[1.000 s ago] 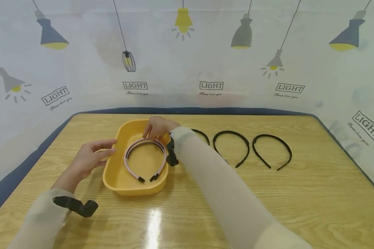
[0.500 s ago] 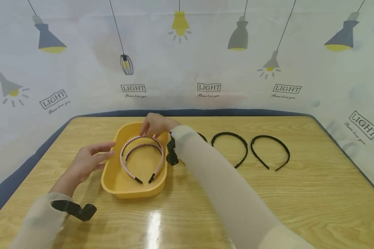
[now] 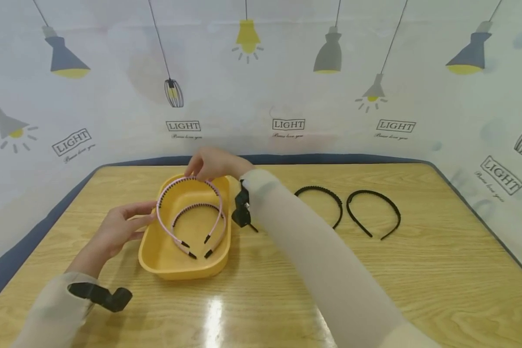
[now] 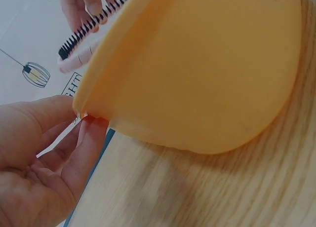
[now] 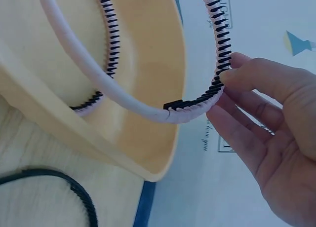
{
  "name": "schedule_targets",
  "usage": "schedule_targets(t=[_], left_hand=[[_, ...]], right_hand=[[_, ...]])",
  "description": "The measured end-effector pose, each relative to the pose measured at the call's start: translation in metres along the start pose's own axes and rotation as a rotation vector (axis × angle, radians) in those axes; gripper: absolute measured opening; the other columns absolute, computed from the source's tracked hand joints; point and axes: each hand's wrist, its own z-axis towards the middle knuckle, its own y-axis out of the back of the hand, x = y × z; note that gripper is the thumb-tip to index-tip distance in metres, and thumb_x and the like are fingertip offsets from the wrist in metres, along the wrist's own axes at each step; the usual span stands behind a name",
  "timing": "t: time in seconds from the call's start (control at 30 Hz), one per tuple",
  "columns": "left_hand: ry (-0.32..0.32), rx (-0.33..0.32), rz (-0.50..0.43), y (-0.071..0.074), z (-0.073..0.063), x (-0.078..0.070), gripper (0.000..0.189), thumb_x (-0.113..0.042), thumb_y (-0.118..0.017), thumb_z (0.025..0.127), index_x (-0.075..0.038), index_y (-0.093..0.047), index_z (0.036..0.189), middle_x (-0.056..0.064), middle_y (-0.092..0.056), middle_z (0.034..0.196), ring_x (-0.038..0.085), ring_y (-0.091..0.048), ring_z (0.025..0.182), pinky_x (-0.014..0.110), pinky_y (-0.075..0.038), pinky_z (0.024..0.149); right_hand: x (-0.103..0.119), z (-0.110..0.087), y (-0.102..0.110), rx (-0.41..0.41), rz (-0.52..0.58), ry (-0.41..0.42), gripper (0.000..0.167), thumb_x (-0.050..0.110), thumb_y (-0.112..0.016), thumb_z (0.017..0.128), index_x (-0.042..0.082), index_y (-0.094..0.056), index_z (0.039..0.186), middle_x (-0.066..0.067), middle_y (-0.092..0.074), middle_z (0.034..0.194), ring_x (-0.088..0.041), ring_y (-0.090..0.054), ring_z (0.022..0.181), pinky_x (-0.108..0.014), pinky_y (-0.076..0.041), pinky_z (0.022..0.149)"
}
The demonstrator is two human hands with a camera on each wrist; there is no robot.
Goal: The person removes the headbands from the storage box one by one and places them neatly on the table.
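Note:
My right hand (image 3: 215,164) pinches a pink headband (image 5: 128,106) with black teeth along its inner side. It holds the band by its arch, raised at the far part of a yellow plastic basket (image 3: 184,275). A second pink headband (image 3: 200,205) of the same toothed kind lies on the basket's floor. On the basket's left side, my left hand (image 3: 117,229) holds the rim between thumb and fingers. The left wrist view shows the basket's outer wall (image 4: 207,84) beside that hand, with the raised headband (image 4: 81,56) beyond the rim.
On the wooden table (image 3: 439,270), black headbands lie to the right: one (image 3: 319,188) in the middle, one (image 3: 374,193) farther right. Another black headband (image 5: 49,172) near the basket is mostly hidden by the right sleeve in the head view. A printed cloth (image 3: 235,96) hangs behind.
My right hand has lifted one pink headband up and slightly left, away from the other, which stays in the basket. The left hand keeps its place at the rim.

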Motion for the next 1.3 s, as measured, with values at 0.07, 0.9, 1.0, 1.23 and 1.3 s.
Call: schedule_targets(t=[0.07,0.9,1.0,1.23,1.3], left_hand=[[0.0,-0.002,0.003,0.0,-0.001,0.001,0.06,-0.028,-0.059,0.091,0.001,-0.037,0.138,0.025,-0.038,0.135,0.006,-0.053,0.098,0.033,-0.053,0.08],[0.011,0.0,0.031,0.0,0.001,0.003,0.062,-0.03,-0.059,0.09,0.0,-0.035,0.139,0.025,-0.034,0.137,0.033,-0.038,0.121,0.033,-0.052,0.081],[0.007,0.002,0.027,0.0,0.002,0.002,0.063,-0.03,-0.06,0.09,0.0,-0.036,0.139,0.024,-0.034,0.136,0.029,-0.041,0.119,0.033,-0.052,0.08],[-0.006,0.01,0.016,-0.001,0.001,0.003,0.063,-0.029,-0.059,0.09,0.001,-0.035,0.139,0.025,-0.034,0.136,0.032,-0.038,0.121,0.032,-0.052,0.081],[-0.007,0.009,0.015,-0.001,0.001,0.003,0.063,-0.03,-0.06,0.09,0.001,-0.035,0.139,0.025,-0.034,0.136,0.029,-0.04,0.119,0.032,-0.052,0.08]], right_hand=[[0.003,-0.004,0.004,-0.007,-0.004,0.014,0.028,-0.001,-0.059,0.085,0.007,-0.067,0.111,-0.006,-0.065,0.106,-0.014,-0.058,0.095,-0.02,-0.052,0.072],[0.007,-0.058,0.031,-0.052,-0.06,0.15,0.028,-0.007,-0.059,0.078,0.004,-0.07,0.102,-0.008,-0.067,0.095,-0.014,-0.06,0.087,-0.02,-0.051,0.073],[0.003,-0.067,0.033,-0.061,-0.074,0.145,0.027,-0.006,-0.06,0.079,0.004,-0.07,0.101,-0.009,-0.067,0.095,-0.013,-0.06,0.086,-0.02,-0.051,0.073],[-0.005,-0.089,0.036,-0.074,-0.075,0.149,0.025,-0.005,-0.062,0.08,0.004,-0.07,0.102,-0.006,-0.067,0.094,-0.014,-0.06,0.084,-0.022,-0.052,0.073],[-0.009,-0.095,0.037,-0.079,-0.075,0.163,0.025,-0.006,-0.06,0.081,0.002,-0.07,0.102,-0.006,-0.067,0.094,-0.014,-0.06,0.084,-0.022,-0.052,0.073]])
